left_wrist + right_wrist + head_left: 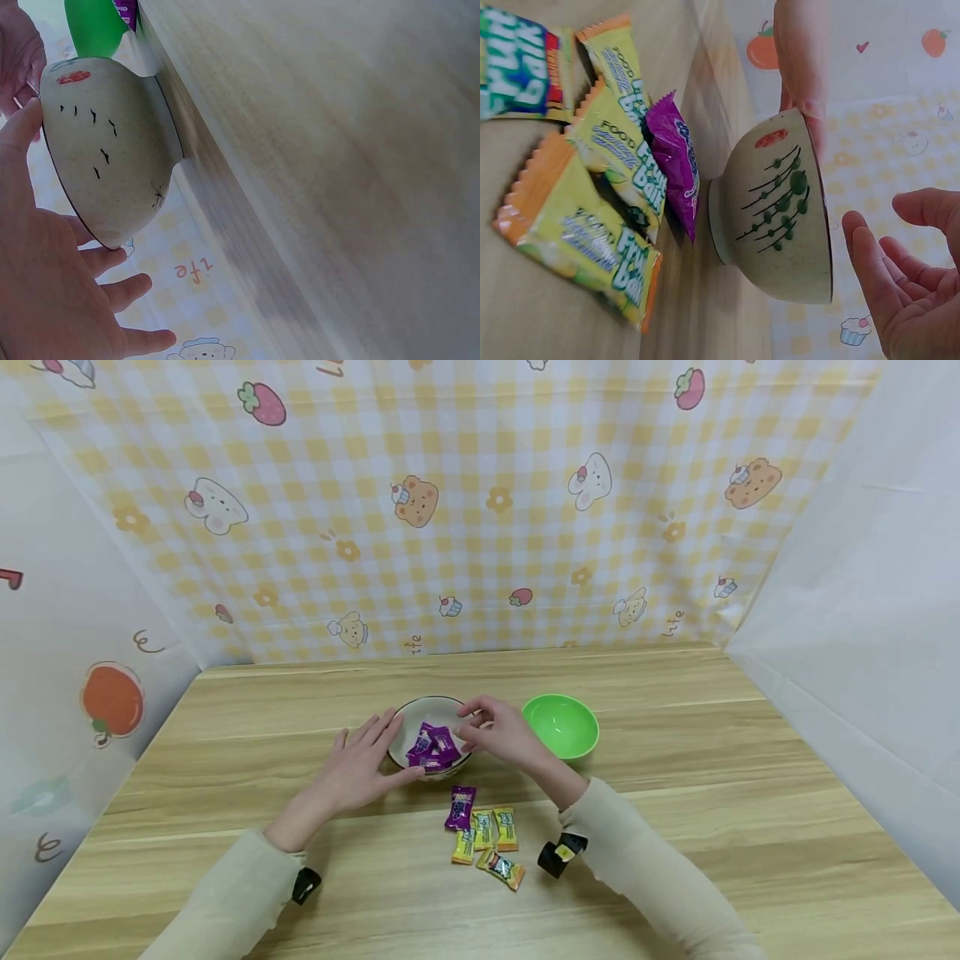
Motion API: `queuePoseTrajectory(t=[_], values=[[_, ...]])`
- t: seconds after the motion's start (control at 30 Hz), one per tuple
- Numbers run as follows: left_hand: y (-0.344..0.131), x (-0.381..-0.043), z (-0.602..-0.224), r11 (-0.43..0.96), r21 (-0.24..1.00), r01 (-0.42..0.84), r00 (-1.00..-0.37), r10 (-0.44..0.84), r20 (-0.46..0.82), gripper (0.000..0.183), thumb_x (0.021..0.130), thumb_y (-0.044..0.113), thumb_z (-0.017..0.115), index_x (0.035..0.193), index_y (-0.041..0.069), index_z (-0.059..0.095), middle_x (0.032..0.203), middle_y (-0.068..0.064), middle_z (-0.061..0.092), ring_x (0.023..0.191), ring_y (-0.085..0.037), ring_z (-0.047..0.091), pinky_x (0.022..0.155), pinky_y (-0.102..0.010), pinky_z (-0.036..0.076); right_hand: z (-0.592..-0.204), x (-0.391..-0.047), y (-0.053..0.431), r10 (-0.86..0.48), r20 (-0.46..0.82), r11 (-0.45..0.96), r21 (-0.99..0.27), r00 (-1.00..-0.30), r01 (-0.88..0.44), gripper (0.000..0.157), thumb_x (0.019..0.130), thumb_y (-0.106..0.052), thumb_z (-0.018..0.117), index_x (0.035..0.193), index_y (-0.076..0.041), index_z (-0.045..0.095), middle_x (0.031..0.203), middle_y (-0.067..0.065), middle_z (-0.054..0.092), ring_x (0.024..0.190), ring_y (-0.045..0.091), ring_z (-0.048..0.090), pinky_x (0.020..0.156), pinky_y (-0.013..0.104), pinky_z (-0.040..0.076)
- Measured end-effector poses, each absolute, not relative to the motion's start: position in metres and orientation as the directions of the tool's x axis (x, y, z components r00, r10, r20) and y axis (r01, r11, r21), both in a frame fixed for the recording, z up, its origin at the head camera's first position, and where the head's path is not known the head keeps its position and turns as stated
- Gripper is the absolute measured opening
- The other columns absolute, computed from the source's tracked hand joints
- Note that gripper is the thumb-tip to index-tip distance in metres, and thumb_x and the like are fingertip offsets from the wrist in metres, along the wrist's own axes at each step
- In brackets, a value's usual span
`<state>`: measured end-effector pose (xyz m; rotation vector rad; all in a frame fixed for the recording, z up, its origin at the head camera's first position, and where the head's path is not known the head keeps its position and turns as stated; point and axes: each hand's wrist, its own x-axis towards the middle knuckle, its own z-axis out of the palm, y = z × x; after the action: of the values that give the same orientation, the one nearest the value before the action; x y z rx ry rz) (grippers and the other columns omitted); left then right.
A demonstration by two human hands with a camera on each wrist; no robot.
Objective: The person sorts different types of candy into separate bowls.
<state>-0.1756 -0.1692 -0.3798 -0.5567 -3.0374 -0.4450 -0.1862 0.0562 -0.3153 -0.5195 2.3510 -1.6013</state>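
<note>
A pale bowl [414, 717] with a dark rim and painted sides holds several purple candy packets [442, 743]. My left hand [367, 768] spreads around its left side, thumb at the near rim, fingers mostly straight; in the left wrist view the thumb and a finger touch the rim. Over the bowl's right rim is my right hand [498, 731], its fingers loosely bent. In the right wrist view that hand [907, 285] has nothing between thumb and fingers and is apart from the bowl. One purple candy packet [461, 808] lies on the table in front of the bowl.
Several yellow candy packets [483, 830] lie in front, between my forearms; the purple packet touches them. A green bowl [562, 727] stands right of the pale bowl, behind my right wrist. The wooden table [675, 710] ends at a patterned curtain [480, 543].
</note>
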Motion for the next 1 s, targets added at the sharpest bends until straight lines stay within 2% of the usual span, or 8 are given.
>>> queuePoseTrajectory(t=[0.13, 0.27, 0.4, 0.47, 0.7, 1.0], values=[[-0.169, -0.176, -0.38, 0.896, 0.275, 0.349, -0.937, 0.344, 0.069, 0.092, 0.076, 0.071, 0.038, 0.141, 0.008, 0.021, 0.144, -0.011, 0.017, 0.128, -0.034, 0.016, 0.096, -0.06, 0.007, -0.334, -0.189, 0.067, -0.462, 0.038, 0.336, -0.917, -0.886, -0.214, 0.022, 0.083, -0.006, 0.059, 0.102, 0.006, 0.056, 0.08, 0.015, 0.061, 0.068, 0.028, 0.061, 0.059, 0.031, 0.05], [-0.169, -0.175, -0.38, 0.897, 0.269, 0.35, -0.936, 0.343, 0.072, 0.092, 0.076, 0.071, 0.038, 0.141, 0.009, 0.021, 0.144, -0.011, 0.017, 0.128, -0.034, 0.017, 0.096, -0.06, 0.007, -0.36, -0.192, 0.077, -0.514, 0.073, 0.35, -0.892, -0.855, -0.286, 0.019, 0.081, -0.011, 0.063, 0.097, 0.0, 0.06, 0.075, 0.005, 0.06, 0.064, 0.02, 0.058, 0.055, 0.029, 0.048], [-0.169, -0.176, -0.38, 0.898, 0.266, 0.349, -0.937, 0.342, 0.076, 0.092, 0.075, 0.071, 0.039, 0.141, 0.009, 0.021, 0.144, -0.011, 0.018, 0.128, -0.034, 0.017, 0.096, -0.06, 0.007, -0.365, -0.184, 0.083, -0.549, 0.04, 0.405, -0.861, -0.835, -0.308, 0.016, 0.08, -0.013, 0.063, 0.092, -0.004, 0.061, 0.074, 0.0, 0.06, 0.065, 0.015, 0.057, 0.055, 0.027, 0.047], [-0.169, -0.176, -0.38, 0.898, 0.266, 0.35, -0.937, 0.342, 0.077, 0.092, 0.075, 0.071, 0.039, 0.141, 0.009, 0.021, 0.144, -0.011, 0.018, 0.128, -0.034, 0.017, 0.096, -0.06, 0.008, -0.368, -0.182, 0.086, -0.563, 0.0, 0.426, -0.857, -0.826, -0.29, 0.017, 0.08, -0.014, 0.062, 0.094, -0.003, 0.061, 0.074, -0.001, 0.06, 0.065, 0.013, 0.056, 0.056, 0.027, 0.047], [-0.169, -0.177, -0.381, 0.899, 0.262, 0.35, -0.937, 0.343, 0.072, 0.093, 0.075, 0.072, 0.038, 0.141, 0.009, 0.021, 0.144, -0.011, 0.018, 0.128, -0.034, 0.017, 0.096, -0.06, 0.008, -0.386, -0.183, 0.088, -0.57, -0.173, 0.41, -0.907, -0.804, -0.095, 0.026, 0.081, -0.011, 0.063, 0.101, 0.004, 0.055, 0.074, 0.005, 0.061, 0.062, 0.019, 0.061, 0.056, 0.031, 0.05], [-0.169, -0.177, -0.381, 0.9, 0.26, 0.349, -0.937, 0.343, 0.07, 0.092, 0.076, 0.071, 0.038, 0.141, 0.009, 0.02, 0.144, -0.011, 0.017, 0.128, -0.034, 0.016, 0.096, -0.06, 0.007, -0.404, -0.191, 0.08, -0.53, -0.228, 0.43, -0.902, -0.817, -0.028, 0.031, 0.077, -0.015, 0.068, 0.1, 0.003, 0.055, 0.072, 0.007, 0.062, 0.059, 0.019, 0.06, 0.054, 0.029, 0.051]])
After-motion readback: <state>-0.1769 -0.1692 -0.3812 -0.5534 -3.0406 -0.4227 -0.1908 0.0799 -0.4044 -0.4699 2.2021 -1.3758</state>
